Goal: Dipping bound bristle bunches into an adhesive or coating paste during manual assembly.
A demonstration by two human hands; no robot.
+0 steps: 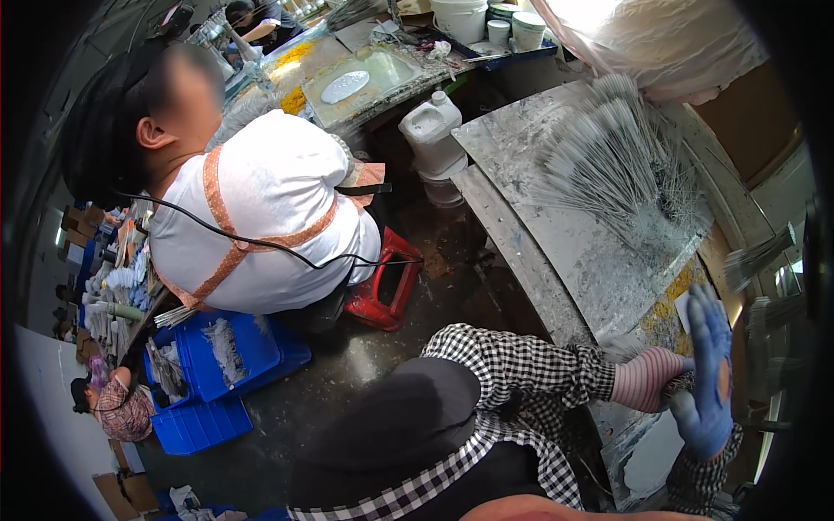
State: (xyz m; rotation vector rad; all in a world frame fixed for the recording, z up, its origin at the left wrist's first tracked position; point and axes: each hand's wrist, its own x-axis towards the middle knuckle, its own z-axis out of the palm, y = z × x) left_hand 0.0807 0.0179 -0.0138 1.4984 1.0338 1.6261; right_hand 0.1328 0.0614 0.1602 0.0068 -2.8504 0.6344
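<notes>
My left hand (647, 379), in a pink striped glove, reaches over the worktable at lower right. Its fingers curl closed around something dark grey, mostly hidden by my right hand, that I cannot make out. Right beside it, my right hand (711, 373) wears a blue-stained glove with a bare patch of skin showing. The fingers point up, stretched out, with the thumb apart. Grey bristly strands (622, 347) show beside my left wrist. Farther along the table lies a big fanned bundle of thin grey wire-like stems (608, 156).
The grey-stained table (556, 269) carries yellow crumbs (673, 295). A person in a white shirt (269, 208) sits to the left, near a red stool (387, 282) and blue bins (230, 356). A white jug (430, 130) stands beyond. Plastic sheeting (643, 43) hangs at top right.
</notes>
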